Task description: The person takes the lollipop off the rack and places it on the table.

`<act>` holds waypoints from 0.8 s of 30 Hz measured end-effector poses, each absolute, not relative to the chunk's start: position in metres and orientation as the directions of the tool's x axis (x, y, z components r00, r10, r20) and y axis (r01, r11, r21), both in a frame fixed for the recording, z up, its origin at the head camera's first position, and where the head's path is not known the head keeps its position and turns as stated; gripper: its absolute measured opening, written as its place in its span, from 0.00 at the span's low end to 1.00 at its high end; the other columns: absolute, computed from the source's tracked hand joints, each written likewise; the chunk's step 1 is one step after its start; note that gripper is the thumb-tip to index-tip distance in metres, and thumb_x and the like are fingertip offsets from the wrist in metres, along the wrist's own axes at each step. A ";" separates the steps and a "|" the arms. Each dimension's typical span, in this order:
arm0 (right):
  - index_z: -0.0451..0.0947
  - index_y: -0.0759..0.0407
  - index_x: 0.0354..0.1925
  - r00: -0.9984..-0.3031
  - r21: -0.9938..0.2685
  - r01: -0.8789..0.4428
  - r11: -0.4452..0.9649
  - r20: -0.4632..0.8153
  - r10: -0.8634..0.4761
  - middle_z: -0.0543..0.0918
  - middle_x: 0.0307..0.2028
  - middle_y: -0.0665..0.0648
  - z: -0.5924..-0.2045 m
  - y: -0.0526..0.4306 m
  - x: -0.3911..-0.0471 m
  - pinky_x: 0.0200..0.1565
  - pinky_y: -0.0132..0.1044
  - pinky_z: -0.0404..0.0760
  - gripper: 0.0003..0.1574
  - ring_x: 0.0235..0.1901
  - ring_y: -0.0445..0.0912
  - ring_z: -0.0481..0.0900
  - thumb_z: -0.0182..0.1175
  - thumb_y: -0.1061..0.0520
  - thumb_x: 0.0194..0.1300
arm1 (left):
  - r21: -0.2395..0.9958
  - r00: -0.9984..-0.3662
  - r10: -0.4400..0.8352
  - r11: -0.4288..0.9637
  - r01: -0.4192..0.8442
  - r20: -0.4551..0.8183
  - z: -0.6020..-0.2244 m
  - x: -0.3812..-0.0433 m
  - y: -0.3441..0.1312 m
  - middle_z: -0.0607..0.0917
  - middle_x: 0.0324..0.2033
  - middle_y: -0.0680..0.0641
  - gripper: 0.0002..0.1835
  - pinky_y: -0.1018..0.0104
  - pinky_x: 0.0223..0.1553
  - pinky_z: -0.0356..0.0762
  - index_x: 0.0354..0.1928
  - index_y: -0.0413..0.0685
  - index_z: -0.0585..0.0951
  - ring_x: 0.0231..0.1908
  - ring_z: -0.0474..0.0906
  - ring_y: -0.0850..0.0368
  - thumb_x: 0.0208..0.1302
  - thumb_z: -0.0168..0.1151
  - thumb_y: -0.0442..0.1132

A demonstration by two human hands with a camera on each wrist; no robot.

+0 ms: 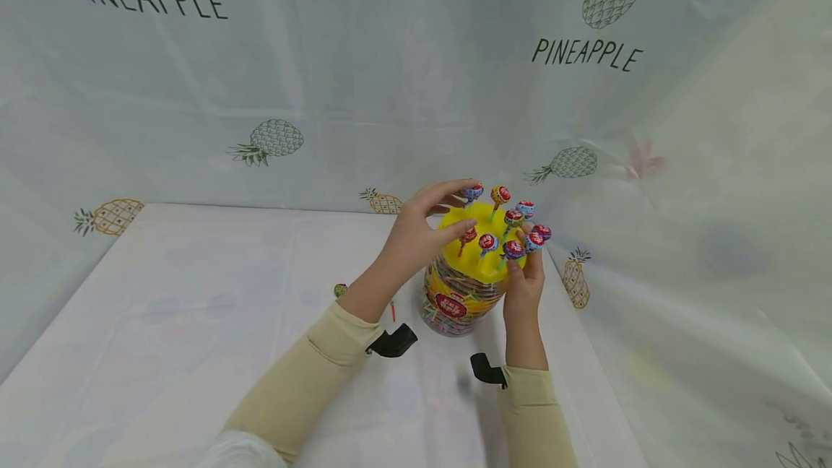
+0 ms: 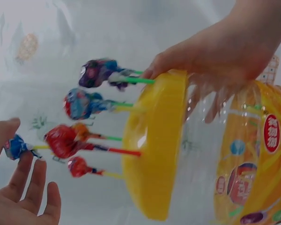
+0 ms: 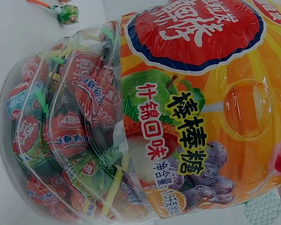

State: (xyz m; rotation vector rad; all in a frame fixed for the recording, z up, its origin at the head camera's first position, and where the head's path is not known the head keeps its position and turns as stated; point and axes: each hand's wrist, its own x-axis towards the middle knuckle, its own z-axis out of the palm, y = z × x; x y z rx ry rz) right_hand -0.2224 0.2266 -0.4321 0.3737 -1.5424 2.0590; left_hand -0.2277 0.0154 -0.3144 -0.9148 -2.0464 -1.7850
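Observation:
A clear plastic candy jar [image 1: 451, 307] with a yellow and red label stands on the table under a yellow lid [image 1: 473, 269]. Several wrapped lollipops stick up from the lid by their sticks. Above its far left part, my left hand [image 1: 419, 230] pinches a blue-wrapped lollipop [image 2: 16, 147] by the head between thumb and fingers. My right hand [image 1: 525, 286] grips the jar at its right side, thumb by the lid's edge and fingers behind the neck. Through the jar's wall, many wrapped lollipops [image 3: 65, 133] show in the right wrist view.
Left of the jar, a green-wrapped lollipop [image 1: 340, 289] lies on the white-covered table [image 1: 214, 352], partly hidden by my left forearm. A red stick [image 1: 393, 310] shows beside it. A pineapple-print curtain [image 1: 390, 78] hangs behind and to the right.

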 end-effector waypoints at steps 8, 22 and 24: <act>0.68 0.54 0.68 -0.821 -0.808 -0.558 -0.189 0.505 0.267 0.62 0.70 0.57 -0.432 0.227 -0.223 0.63 0.36 0.66 0.30 0.67 0.53 0.62 0.55 0.63 0.69 | 0.797 -0.792 0.085 -0.052 0.602 0.604 -0.322 -0.229 -0.018 0.78 0.53 0.50 0.25 0.59 0.56 0.73 0.62 0.50 0.77 0.49 0.76 0.54 0.63 0.65 0.31; 0.62 0.58 0.71 -0.818 -0.801 -0.565 -0.197 0.513 0.260 0.61 0.71 0.58 -0.431 0.227 -0.223 0.63 0.36 0.67 0.31 0.68 0.53 0.61 0.54 0.59 0.72 | 0.935 -0.934 -0.055 -0.018 0.355 0.354 -0.388 -0.224 -0.072 0.77 0.50 0.45 0.27 0.66 0.53 0.75 0.63 0.51 0.77 0.44 0.77 0.53 0.62 0.65 0.27; 0.63 0.56 0.70 -0.823 -0.807 -0.556 -0.197 0.503 0.263 0.62 0.70 0.57 -0.431 0.226 -0.223 0.63 0.35 0.67 0.30 0.68 0.53 0.62 0.53 0.62 0.72 | 0.950 -0.949 -0.064 -0.014 0.311 0.309 -0.400 -0.223 -0.078 0.77 0.50 0.44 0.27 0.69 0.51 0.76 0.63 0.51 0.76 0.44 0.77 0.53 0.62 0.65 0.26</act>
